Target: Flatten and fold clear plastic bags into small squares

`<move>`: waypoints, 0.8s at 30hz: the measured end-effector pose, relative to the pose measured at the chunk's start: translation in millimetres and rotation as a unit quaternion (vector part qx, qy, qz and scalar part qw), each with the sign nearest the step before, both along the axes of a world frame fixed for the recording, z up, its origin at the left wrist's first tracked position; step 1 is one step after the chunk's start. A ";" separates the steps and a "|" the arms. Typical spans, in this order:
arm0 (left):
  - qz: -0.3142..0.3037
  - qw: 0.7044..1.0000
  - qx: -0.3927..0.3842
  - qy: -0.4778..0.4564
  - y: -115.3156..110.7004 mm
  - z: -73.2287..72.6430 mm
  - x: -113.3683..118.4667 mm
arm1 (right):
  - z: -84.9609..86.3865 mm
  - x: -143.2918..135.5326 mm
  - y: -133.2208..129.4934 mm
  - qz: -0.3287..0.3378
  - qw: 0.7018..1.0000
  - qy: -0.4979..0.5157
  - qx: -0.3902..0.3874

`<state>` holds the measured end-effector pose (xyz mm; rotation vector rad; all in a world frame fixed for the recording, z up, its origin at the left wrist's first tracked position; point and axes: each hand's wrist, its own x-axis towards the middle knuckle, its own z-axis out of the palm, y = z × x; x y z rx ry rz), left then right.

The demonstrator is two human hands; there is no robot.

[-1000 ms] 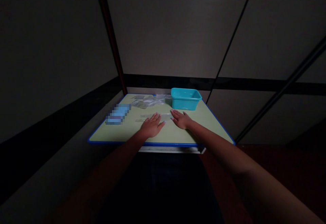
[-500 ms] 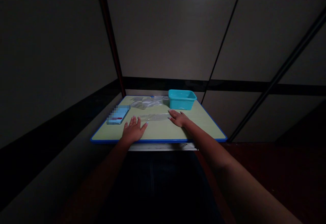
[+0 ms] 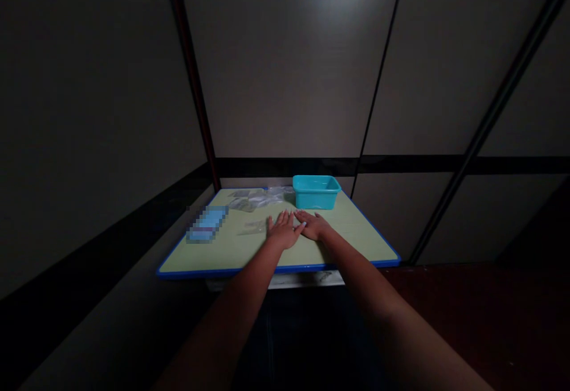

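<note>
A clear plastic bag [image 3: 253,228] lies flat on the small table [image 3: 214,260]. My left hand [image 3: 284,232] rests palm down on its right part, fingers stretched out. Right beside it, my right hand [image 3: 313,226] lies flat with fingers extended, at the bag's right end. The two hands meet or nearly meet at thumb and fingertips. Neither hand grips anything. Both hands hide the right portion of the bag.
A turquoise plastic basket [image 3: 315,200] stands at the table's back right. More crumpled clear plastic bags [image 3: 258,199] lie along the back. A blurred-out phone-like slab [image 3: 207,225] is at the left. Wall panels [image 3: 285,82] rise behind the table.
My left hand has slid right across the plastic bag, from its left end to beside my right hand. My right hand stays about where it was. The view has tilted up slightly.
</note>
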<state>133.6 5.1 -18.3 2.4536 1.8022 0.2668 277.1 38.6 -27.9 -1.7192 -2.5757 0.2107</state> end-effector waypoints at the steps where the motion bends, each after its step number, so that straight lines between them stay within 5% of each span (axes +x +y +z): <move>1: 0.003 1.000 -0.006 0.005 2.8 -2.8 -3.0 | -0.1 0.0 0.3 -0.001 1.000 -0.001 0.000; 6: 0.034 0.999 -0.009 0.022 9.2 -13.9 -30.0 | -2.3 -0.5 -0.4 -0.006 1.000 0.002 0.003; 16: 0.124 0.991 -0.025 0.040 6.5 -11.9 -106.4 | -1.8 0.8 -2.5 -0.011 1.000 0.011 0.005; 24: 0.167 0.985 -0.018 0.042 4.7 -12.9 -109.4 | -1.9 0.9 -2.6 -0.008 1.000 0.012 0.012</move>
